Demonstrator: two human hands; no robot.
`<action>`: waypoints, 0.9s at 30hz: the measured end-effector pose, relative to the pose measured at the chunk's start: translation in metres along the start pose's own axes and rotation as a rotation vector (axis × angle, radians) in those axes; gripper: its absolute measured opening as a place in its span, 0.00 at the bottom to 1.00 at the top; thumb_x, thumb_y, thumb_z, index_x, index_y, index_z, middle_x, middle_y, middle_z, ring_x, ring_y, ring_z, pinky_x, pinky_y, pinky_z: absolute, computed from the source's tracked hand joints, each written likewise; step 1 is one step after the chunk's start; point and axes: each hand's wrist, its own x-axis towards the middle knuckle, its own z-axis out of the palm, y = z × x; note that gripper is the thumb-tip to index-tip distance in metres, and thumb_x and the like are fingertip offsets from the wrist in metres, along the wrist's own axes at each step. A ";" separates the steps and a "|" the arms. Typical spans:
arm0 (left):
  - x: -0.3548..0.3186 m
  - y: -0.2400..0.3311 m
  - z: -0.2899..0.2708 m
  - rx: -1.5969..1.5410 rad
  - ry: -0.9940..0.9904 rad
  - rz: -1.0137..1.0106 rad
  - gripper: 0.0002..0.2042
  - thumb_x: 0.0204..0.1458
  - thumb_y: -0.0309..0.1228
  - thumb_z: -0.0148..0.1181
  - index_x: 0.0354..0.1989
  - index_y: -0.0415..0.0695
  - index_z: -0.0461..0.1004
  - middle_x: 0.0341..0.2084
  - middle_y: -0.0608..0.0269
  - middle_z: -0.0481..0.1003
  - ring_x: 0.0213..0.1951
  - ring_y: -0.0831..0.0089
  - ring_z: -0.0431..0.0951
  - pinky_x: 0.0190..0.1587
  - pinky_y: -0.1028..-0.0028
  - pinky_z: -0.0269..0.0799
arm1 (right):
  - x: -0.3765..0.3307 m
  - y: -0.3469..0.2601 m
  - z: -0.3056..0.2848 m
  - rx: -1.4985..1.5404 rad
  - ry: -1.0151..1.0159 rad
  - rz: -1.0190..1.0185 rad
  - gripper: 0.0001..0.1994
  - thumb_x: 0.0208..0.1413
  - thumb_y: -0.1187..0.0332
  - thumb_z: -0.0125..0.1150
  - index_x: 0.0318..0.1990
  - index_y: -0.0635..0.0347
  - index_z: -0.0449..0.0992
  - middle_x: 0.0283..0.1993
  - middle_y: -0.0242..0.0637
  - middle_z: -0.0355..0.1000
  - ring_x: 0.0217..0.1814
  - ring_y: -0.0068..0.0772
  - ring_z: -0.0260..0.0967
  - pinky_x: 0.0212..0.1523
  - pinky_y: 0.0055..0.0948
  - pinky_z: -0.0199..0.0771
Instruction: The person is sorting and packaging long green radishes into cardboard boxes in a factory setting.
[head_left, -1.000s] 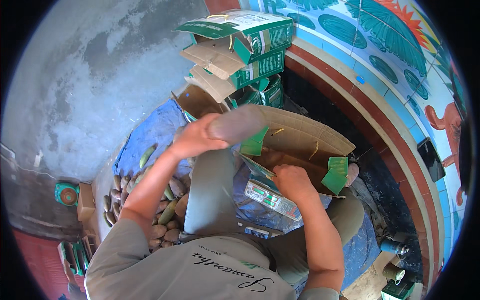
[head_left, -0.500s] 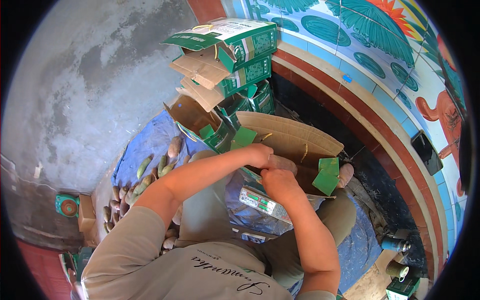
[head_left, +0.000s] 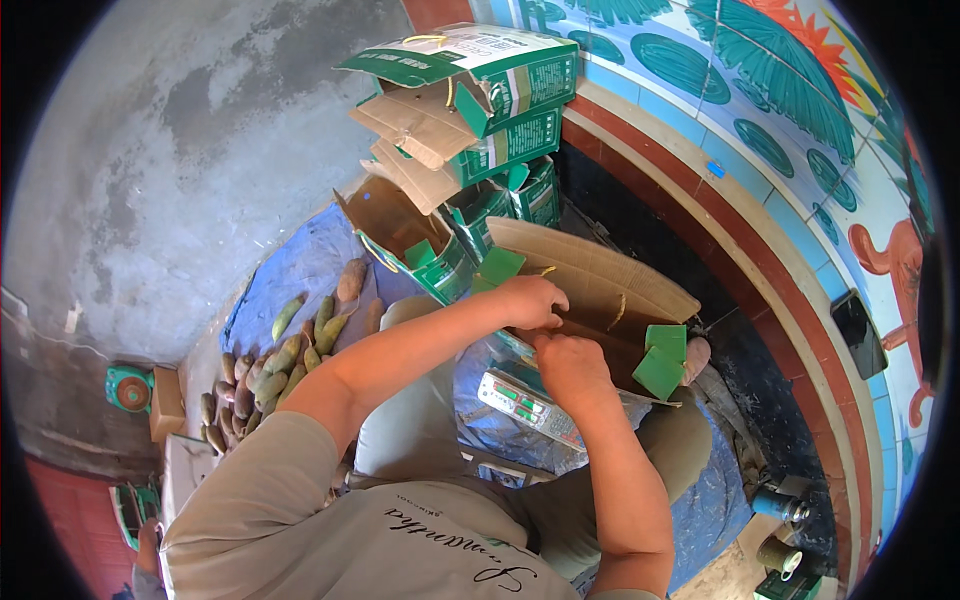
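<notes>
Between my knees stands an open cardboard box (head_left: 640, 275) with green flaps. My left hand (head_left: 534, 302) is over its near left part, fingers bent and a little apart, with nothing visible between them. My right hand (head_left: 572, 362) lies close beside it at the near rim, curled, its fingertips hidden; what it may hold does not show. A reddish-brown long vegetable (head_left: 697, 357) shows beyond the box's right corner. Under the near rim is a digital scale (head_left: 522, 404) with green display windows.
Long green and reddish-brown vegetables (head_left: 262, 385) lie heaped to the left on a blue tarp (head_left: 285, 262). Green cartons (head_left: 515, 85) are stacked at the back, another open carton (head_left: 400, 225) before them. A phone (head_left: 858, 334) rests on the right ledge. A blue can (head_left: 780, 505) stands at lower right.
The thick reddish vegetable seen between my hands over the box is out of sight now. My left hand has shifted slightly right, its fingers further over the opening.
</notes>
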 end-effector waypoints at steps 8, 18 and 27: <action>-0.067 -0.001 -0.047 -0.323 0.390 -0.042 0.13 0.52 0.31 0.60 0.44 0.40 0.75 0.31 0.58 0.80 0.33 0.70 0.80 0.38 0.73 0.73 | 0.000 -0.004 -0.002 0.088 -0.012 -0.027 0.14 0.51 0.74 0.50 0.46 0.59 0.74 0.40 0.45 0.76 0.38 0.43 0.77 0.38 0.40 0.76; -0.192 -0.142 0.010 -0.352 0.855 -0.422 0.08 0.52 0.30 0.59 0.38 0.39 0.76 0.31 0.52 0.79 0.34 0.65 0.80 0.38 0.71 0.74 | -0.002 -0.009 -0.005 0.063 -0.010 -0.006 0.08 0.51 0.65 0.60 0.29 0.60 0.73 0.29 0.44 0.74 0.34 0.47 0.74 0.36 0.42 0.73; -0.290 -0.224 0.216 -0.148 -0.021 -0.823 0.15 0.48 0.40 0.60 0.43 0.49 0.78 0.43 0.51 0.77 0.45 0.54 0.77 0.47 0.63 0.72 | 0.000 -0.009 -0.008 0.048 -0.048 0.032 0.08 0.49 0.66 0.62 0.30 0.60 0.73 0.30 0.44 0.74 0.34 0.47 0.73 0.36 0.42 0.73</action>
